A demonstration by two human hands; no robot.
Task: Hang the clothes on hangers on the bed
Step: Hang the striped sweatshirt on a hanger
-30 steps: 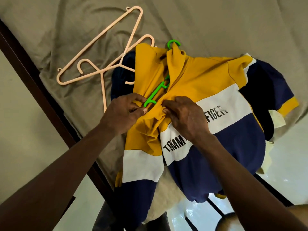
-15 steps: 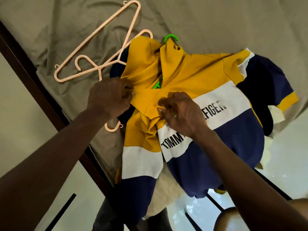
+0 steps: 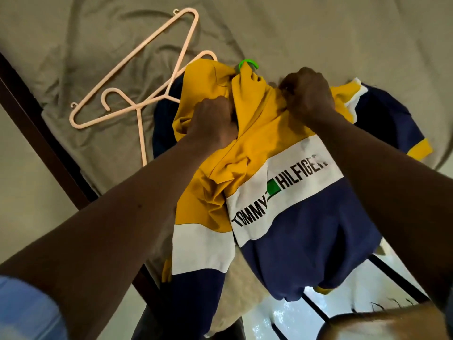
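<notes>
Two hands work at the neck of a yellow, white and navy colour-block top with black lettering point(image 3: 306, 229). It lies front up on the wrinkled grey-green bed sheet point(image 3: 331, 30). The head camera is the only view.

The left hand point(image 3: 213, 123) has its fingers curled into the yellow cloth at the front opening, just below the collar. The right hand point(image 3: 307, 94) bunches and grips the yellow cloth at the shoulder beside the collar.

A bright green plastic hanger hook point(image 3: 248, 63) pokes out of the neck opening, beyond both hands and between them. The right hand looks slightly nearer to it. The rest of that hanger is hidden under the cloth, so I cannot tell how well its arms sit in the shoulders.

The top's long axis runs away from the person. Its collar and the hook point toward the far side of the bed, and its hem hangs over the dark wooden bed edge point(image 3: 52, 143) on the near side. The hanger bar probably lies crosswise, shoulder to shoulder, so the coming move likely means pulling the cloth outward over each end.

Two pale pink plastic hangers point(image 3: 140, 133) lie overlapped on the sheet to the left, with one end tucked under the top.
</notes>
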